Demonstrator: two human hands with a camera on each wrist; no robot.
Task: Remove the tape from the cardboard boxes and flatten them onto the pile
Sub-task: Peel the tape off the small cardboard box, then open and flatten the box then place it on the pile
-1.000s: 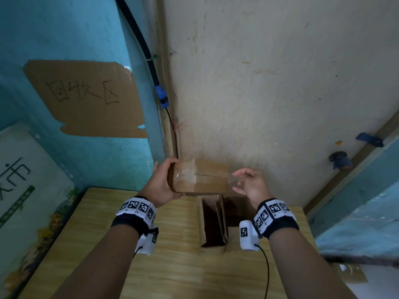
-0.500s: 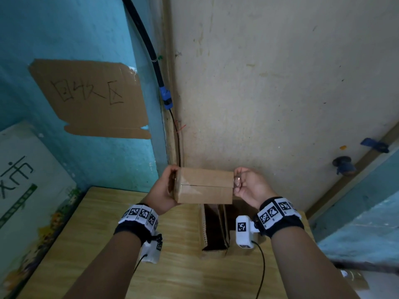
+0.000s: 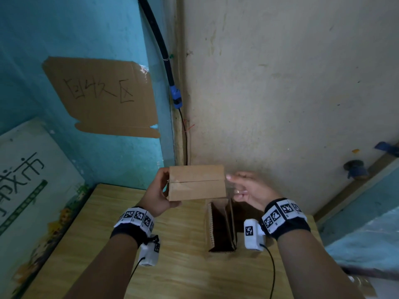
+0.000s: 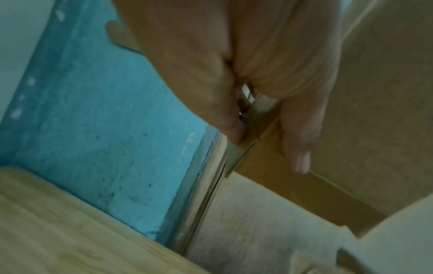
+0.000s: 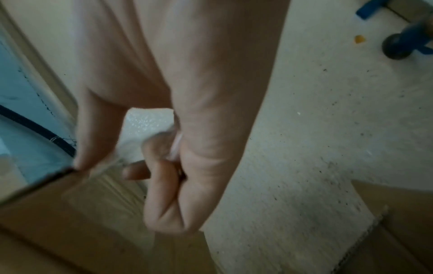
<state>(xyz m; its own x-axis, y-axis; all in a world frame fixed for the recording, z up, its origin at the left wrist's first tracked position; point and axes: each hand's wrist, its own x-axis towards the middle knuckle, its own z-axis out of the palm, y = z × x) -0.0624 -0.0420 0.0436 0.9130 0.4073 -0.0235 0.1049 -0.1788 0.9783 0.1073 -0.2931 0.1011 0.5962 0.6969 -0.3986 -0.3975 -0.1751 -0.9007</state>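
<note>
my left hand [image 3: 158, 194] grips box [image 3: 196, 183] above table [image 3: 185, 266] | my right hand [image 3: 248, 188] just beside box, blurred | right wrist: fingers [image 5: 161, 153] pinch clear tape [image 5: 147, 120]

1. The small box [image 3: 197, 182] is plain brown cardboard, matt and smooth on its faces.
2. The open box [image 3: 220, 225] on the table is the same brown cardboard; its cut edge shows the ridged corrugated core.
3. The table [image 3: 103, 244] is pale wood with a visible grain and a slight sheen.
4. The sign [image 3: 103, 96] on the wall is a flat sheet of matt brown cardboard with handwritten marks.
5. The left wall [image 3: 75, 29] is rough plaster painted turquoise; the right wall [image 3: 291, 83] is off-white plaster, matt and speckled with dirt.
6. The cable [image 3: 159, 39] has a smooth black sheath and a blue plastic fitting.
7. The wristbands [image 3: 282, 214] are dark cloth with white printed tags.
8. The tape [image 5: 150, 122] in the right hand looks clear, thin and glossy.
</note>
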